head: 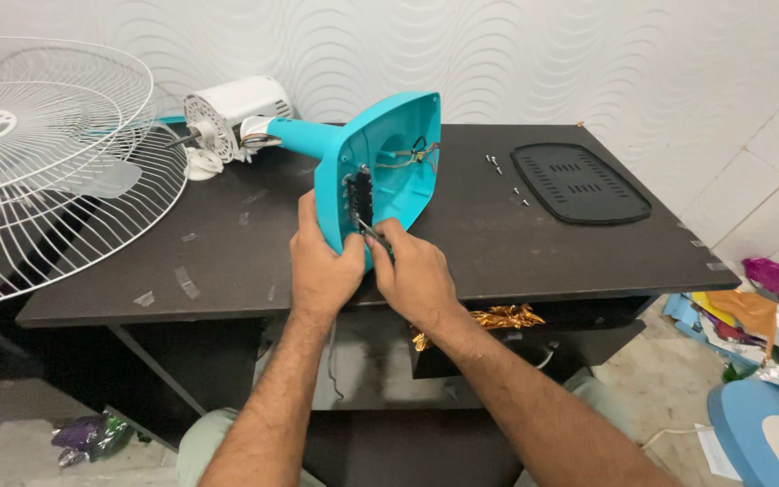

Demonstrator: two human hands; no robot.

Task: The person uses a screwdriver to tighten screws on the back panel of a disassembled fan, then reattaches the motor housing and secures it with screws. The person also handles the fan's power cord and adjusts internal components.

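A turquoise fan base [388, 162] lies on its side on the dark table [498, 243], its hollow underside facing me, with wires and a black switch block [359, 198] showing inside. My left hand [322, 261] grips the base's lower left edge by the switch block. My right hand [412, 271] pinches a thin dark tool [371, 234] whose tip touches the block. The base's neck runs back to a white fan motor [232, 113].
White wire fan guards [56, 171] overhang the table's left end. A black plastic cover plate [579, 183] and a few loose screws [495, 163] lie at the right. Gold foil [498, 317] sits under the table edge. Coloured clutter [750, 307] fills the floor at right.
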